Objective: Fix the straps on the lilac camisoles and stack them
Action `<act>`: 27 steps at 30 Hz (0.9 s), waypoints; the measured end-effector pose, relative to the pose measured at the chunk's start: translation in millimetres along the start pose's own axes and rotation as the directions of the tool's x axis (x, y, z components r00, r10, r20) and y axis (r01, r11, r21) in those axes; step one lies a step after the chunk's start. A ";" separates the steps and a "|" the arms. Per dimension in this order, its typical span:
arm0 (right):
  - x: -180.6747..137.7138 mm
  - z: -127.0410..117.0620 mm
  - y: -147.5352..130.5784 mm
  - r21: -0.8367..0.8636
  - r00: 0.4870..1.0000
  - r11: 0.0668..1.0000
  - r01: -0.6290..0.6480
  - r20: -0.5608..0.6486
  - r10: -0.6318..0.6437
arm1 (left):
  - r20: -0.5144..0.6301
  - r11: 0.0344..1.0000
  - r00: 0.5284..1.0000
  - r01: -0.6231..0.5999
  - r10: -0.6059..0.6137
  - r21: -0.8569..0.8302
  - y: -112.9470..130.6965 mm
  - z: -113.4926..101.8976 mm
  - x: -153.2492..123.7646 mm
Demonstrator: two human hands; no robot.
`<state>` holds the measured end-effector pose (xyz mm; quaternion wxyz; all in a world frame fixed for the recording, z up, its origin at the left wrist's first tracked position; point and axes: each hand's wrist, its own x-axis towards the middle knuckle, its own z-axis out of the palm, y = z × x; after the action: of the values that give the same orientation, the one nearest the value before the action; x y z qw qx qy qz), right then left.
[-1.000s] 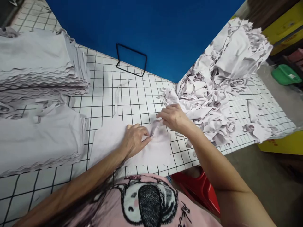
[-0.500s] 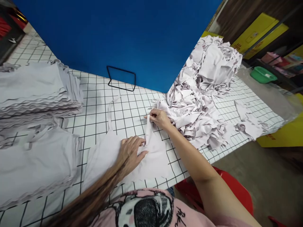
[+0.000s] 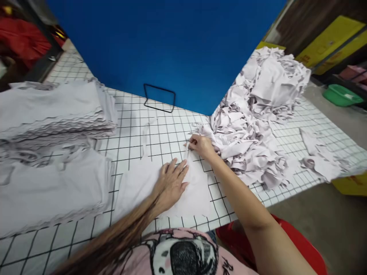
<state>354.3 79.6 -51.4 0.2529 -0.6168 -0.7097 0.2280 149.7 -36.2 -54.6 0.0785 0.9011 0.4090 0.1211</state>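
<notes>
A pale camisole (image 3: 134,185) with thin straps lies flat on the grid-patterned table. My left hand (image 3: 171,186) rests on its upper part, palm down with fingers stretched out. Beyond it, my right hand (image 3: 201,146) is closed in a pinch at the upper end of the right strap (image 3: 187,153); the fingertips partly hide that end. The left strap (image 3: 145,139) stretches away from me on the table, touched by neither hand.
Stacks of pale garments (image 3: 57,183) fill the left side. A heap of fabric scraps (image 3: 243,133) lies on the right, with a smaller bunch (image 3: 323,160) farther out. A blue panel (image 3: 172,49) with a black wire frame (image 3: 159,109) rises ahead. A red stool (image 3: 298,240) stands below.
My left hand has gone from fingers curled at the strap's base to flat and spread on the camisole. My right hand stays at the strap's end. The view has shifted slightly left.
</notes>
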 end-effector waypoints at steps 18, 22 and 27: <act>47.2 75.7 -155.0 -0.401 0.607 0.458 0.793 0.586 -0.537 | -0.022 0.998 0.997 0.068 -0.068 -0.017 -97.7 -34.0 -53.0; 49.4 49.4 -164.4 -0.431 0.558 0.363 0.826 0.718 -0.417 | -0.064 0.998 0.996 0.059 -0.060 -0.019 -96.7 -27.6 -57.2; 37.4 20.3 -173.4 -0.464 0.624 0.468 0.753 0.729 -0.281 | -0.034 0.998 0.998 0.060 -0.061 -0.007 -95.9 -27.6 -56.3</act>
<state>205.4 93.0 46.0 -0.1796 -0.3048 -0.9353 -0.0043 37.2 -15.0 -59.9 0.0777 0.8858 0.4370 0.1353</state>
